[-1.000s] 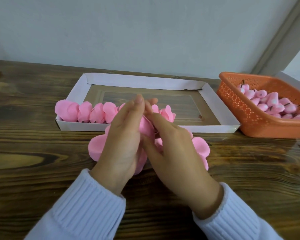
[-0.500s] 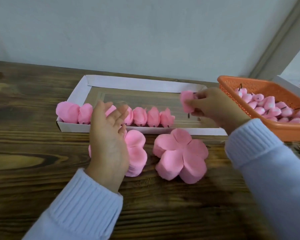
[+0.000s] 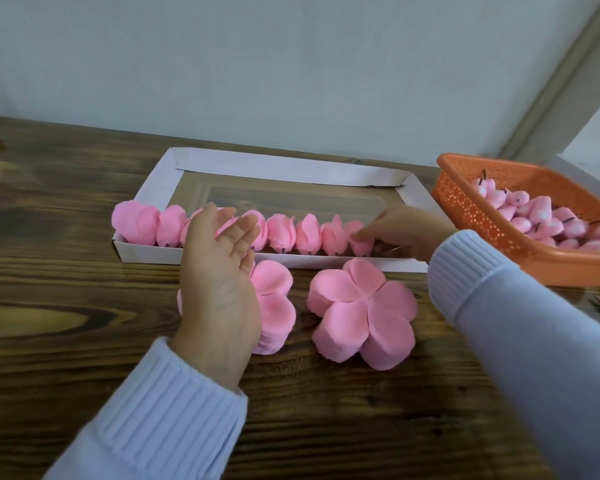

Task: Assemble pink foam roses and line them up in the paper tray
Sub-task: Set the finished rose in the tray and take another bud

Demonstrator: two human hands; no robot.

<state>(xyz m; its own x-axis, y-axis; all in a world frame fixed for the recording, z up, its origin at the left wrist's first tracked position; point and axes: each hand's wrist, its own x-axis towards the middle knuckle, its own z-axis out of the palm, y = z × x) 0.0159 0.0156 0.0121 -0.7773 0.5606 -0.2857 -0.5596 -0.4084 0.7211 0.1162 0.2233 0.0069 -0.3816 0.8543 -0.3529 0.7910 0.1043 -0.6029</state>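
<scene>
A white paper tray (image 3: 291, 165) lies on the wooden table, with a row of several pink foam roses (image 3: 281, 233) along its near wall. My right hand (image 3: 402, 233) reaches into the tray, its fingers pinched on the rightmost rose (image 3: 359, 239) at the row's right end. My left hand (image 3: 219, 271) hovers with fingers apart, holding nothing, over a stack of pink petal sheets (image 3: 274, 306), partly covering it and some roses. A second stack of five-petal sheets (image 3: 361, 313) lies to the right, in front of the tray.
An orange plastic basket (image 3: 465, 209) with several pink foam buds on dark stems stands right of the tray. A white box edge (image 3: 575, 174) shows behind it. A pale wall rises behind the table.
My right hand carried a rose down from above the tray's right part and set it at the right end of the row. My left hand stayed over the left petal stack.
</scene>
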